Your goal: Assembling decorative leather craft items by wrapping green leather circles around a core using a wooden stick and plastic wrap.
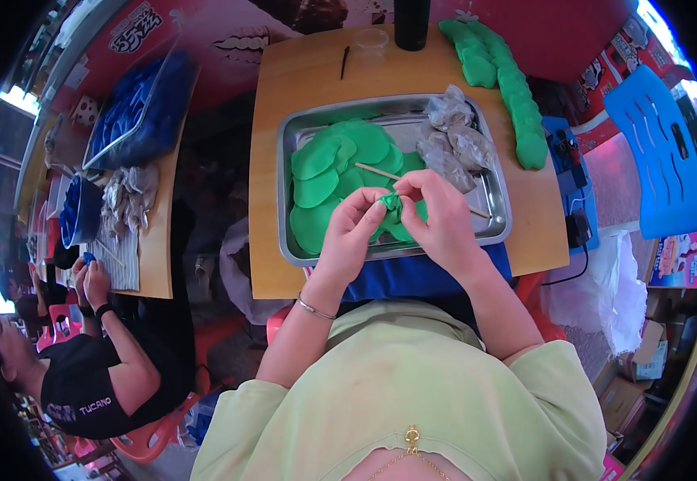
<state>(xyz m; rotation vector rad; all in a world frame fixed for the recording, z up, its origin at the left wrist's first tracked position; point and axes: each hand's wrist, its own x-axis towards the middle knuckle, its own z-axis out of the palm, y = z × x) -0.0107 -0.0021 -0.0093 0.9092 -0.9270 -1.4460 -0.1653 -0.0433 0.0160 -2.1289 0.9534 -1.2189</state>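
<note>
Small green piece [391,203]: crumpled, gathered into tight puckered folds, bright and slightly shiny. Left hand [355,226] and right hand [440,215] close together, fingertips pinching it. Piece held above metal tray [400,128], over flat, smooth, rounded green sheets [316,160].

L hand [352,229]: pinch grip | R hand [440,213]: same, close by | forearms [304,333]: angled inwd

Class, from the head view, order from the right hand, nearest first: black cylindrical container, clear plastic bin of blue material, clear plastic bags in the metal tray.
1. Clear plastic bags: metal tray, just beyond the right hand.
2. Black cylindrical container: straight ahead, past the metal tray.
3. Clear plastic bin of blue material: far left.
</note>
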